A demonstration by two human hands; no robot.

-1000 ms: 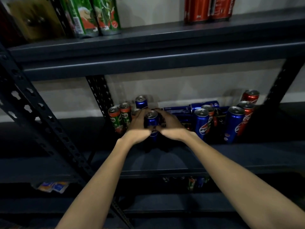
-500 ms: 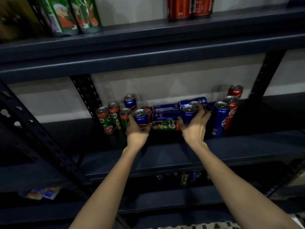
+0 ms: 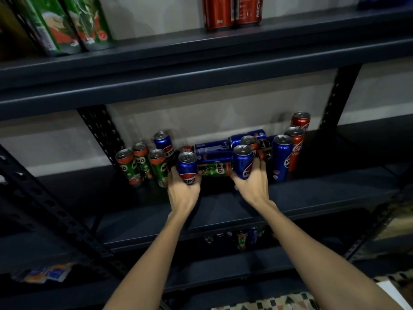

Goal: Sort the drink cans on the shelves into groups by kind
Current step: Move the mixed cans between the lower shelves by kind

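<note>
Drink cans crowd the middle shelf [image 3: 312, 193] at frame centre: three green Milo cans [image 3: 143, 164] at left, then a blue Pepsi can [image 3: 187, 167] gripped by the left hand [image 3: 182, 191], a Milo can lying flat [image 3: 214, 169], another Pepsi can [image 3: 243, 162] gripped by the right hand [image 3: 251, 186], and red Coca-Cola cans [image 3: 297, 144] at right.

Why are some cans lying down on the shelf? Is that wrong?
Yes, a few have tipped over. A green Milo can lies on its side between the two hands, and blue Pepsi cans lie flat behind it, while the others stand upright. Kinds are still mixed: red cola cans stand among blue ones.
</note>
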